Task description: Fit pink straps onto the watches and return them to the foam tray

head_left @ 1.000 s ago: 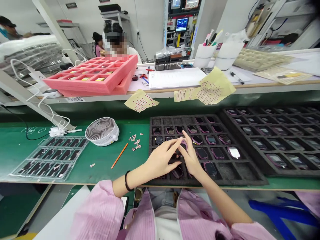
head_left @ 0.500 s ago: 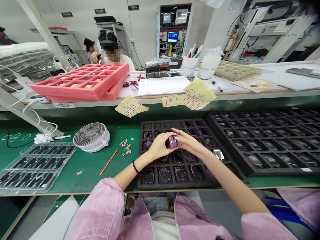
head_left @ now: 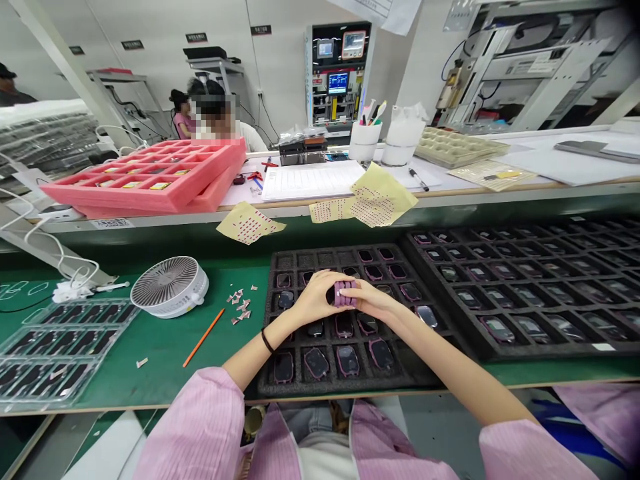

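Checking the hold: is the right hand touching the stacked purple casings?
Touching; in the head view, the right hand lays one digit across the purple casings.

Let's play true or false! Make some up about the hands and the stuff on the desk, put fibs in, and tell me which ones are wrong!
1. The left hand and the right hand both hold the purple things. True.
2. The right wrist wears something black. False: the black bracelet is on the left wrist.
3. The fan and an orange stick are on the green table. True.
4. The fan is bright red. False: it looks white and grey.
5. Pens stand in a white cup. True.
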A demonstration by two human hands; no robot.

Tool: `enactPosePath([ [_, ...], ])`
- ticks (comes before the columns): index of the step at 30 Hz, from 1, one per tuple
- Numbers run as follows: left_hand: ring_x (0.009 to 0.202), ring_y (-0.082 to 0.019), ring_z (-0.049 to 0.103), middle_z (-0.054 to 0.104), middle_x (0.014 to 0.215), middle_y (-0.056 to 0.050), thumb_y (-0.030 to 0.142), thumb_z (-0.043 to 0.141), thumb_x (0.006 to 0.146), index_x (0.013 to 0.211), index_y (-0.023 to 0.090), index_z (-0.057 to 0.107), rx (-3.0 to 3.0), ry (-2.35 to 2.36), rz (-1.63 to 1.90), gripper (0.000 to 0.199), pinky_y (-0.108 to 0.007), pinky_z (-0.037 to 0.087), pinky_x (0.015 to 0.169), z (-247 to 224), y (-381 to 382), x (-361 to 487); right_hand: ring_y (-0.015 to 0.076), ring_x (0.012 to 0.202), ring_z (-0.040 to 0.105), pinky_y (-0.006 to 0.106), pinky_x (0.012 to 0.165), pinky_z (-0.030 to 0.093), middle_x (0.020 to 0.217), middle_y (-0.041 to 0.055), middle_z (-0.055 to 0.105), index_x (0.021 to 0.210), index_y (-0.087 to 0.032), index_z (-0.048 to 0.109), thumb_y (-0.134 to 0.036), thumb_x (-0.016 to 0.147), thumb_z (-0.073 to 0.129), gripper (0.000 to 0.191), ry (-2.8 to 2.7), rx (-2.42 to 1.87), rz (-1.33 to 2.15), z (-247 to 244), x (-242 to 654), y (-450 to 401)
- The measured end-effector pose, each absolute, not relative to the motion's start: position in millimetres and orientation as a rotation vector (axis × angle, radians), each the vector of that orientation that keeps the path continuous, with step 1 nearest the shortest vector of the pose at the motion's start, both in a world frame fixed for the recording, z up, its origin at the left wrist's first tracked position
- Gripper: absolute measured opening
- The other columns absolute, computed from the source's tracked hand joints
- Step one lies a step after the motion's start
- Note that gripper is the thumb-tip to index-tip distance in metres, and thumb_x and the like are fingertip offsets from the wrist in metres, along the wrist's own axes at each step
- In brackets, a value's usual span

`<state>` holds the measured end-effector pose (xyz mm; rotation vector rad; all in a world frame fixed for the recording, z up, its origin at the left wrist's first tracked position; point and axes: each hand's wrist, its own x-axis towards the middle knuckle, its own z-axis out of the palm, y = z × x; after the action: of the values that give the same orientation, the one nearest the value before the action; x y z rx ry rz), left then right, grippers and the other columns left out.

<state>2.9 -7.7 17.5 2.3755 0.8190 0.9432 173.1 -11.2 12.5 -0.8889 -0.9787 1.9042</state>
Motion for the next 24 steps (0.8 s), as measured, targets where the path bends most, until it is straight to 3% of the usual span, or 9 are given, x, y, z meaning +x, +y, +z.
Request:
enactPosePath([
  [3,0.114,-0.023,0.061,0.066,0.122,-0.010,0.032,0.077,0.074,0.121,0.019,0.057,2.349,0.781,0.932,0.053,-0.047,0.030,0.114,19,-5,-1,0.0144,0.064,0.067,0.027,0.066,0.055,0.073,0.0025,0.072,0.077,-0.014,0.070,-0.025,0.052,0.089,0.033,-0.966,-0.892,1.883,7,176,-8],
  [5,0.113,-0.023,0.062,0.066,0.120,-0.011,0.031,0.078,0.072,0.117,0.018,0.059,2.232,0.823,0.994,0.051,-0.044,0.039,0.109,20,-4,-8,0.0179,0.068,0.070,0.031,0.071,0.057,0.077,0.0057,0.074,0.081,-0.014,0.071,-0.024,0.054,0.088,0.033,-0.957,-0.889,1.881,5,179,-4],
  [9,0.077,-0.013,0.065,0.064,0.096,-0.003,0.033,0.083,0.063,0.110,0.016,0.057,1.648,1.018,1.128,0.056,-0.028,0.055,0.073,24,-1,-22,0.0253,0.083,0.073,0.043,0.087,0.056,0.088,0.0114,0.076,0.088,-0.013,0.071,-0.022,0.060,0.086,0.033,-0.911,-0.855,1.904,4,186,4],
  [11,0.062,-0.006,0.054,0.057,0.084,0.002,0.032,0.085,0.059,0.108,0.016,0.058,1.304,1.042,1.080,0.058,-0.019,0.047,0.056,29,-1,-26,0.0255,0.085,0.073,0.045,0.091,0.055,0.090,0.0121,0.076,0.088,-0.013,0.071,-0.020,0.062,0.084,0.030,-0.897,-0.860,1.908,2,188,7],
  [13,0.059,-0.004,0.047,0.052,0.078,0.003,0.032,0.084,0.061,0.103,0.016,0.061,1.016,0.971,0.980,0.051,-0.015,0.036,0.048,37,-3,-27,0.0248,0.084,0.074,0.045,0.092,0.054,0.089,0.0120,0.076,0.088,-0.012,0.071,-0.019,0.064,0.083,0.028,-0.895,-0.879,1.907,-3,188,9],
  [15,0.060,-0.005,0.045,0.051,0.077,0.001,0.030,0.078,0.067,0.098,0.014,0.065,0.814,0.840,0.907,0.038,-0.015,0.030,0.045,49,-9,-26,0.0245,0.084,0.074,0.046,0.093,0.054,0.088,0.0117,0.076,0.088,-0.012,0.071,-0.019,0.064,0.083,0.028,-0.896,-0.889,1.904,-9,187,9],
  [18,0.062,-0.007,0.045,0.051,0.079,-0.002,0.023,0.069,0.071,0.096,0.015,0.067,0.743,0.682,0.849,0.027,-0.017,0.031,0.045,73,-24,-23,0.0248,0.084,0.074,0.045,0.091,0.055,0.087,0.0121,0.076,0.090,-0.012,0.071,-0.021,0.061,0.085,0.033,-0.907,-0.900,1.902,-14,186,8],
  [24,0.064,-0.011,0.048,0.053,0.085,-0.005,0.029,0.063,0.080,0.096,0.022,0.067,1.292,0.555,0.965,0.018,-0.023,0.040,0.050,127,-74,-25,0.0234,0.079,0.074,0.040,0.083,0.058,0.083,0.0109,0.076,0.082,-0.012,0.072,-0.023,0.055,0.088,0.033,-0.901,-0.922,1.870,-17,186,5],
])
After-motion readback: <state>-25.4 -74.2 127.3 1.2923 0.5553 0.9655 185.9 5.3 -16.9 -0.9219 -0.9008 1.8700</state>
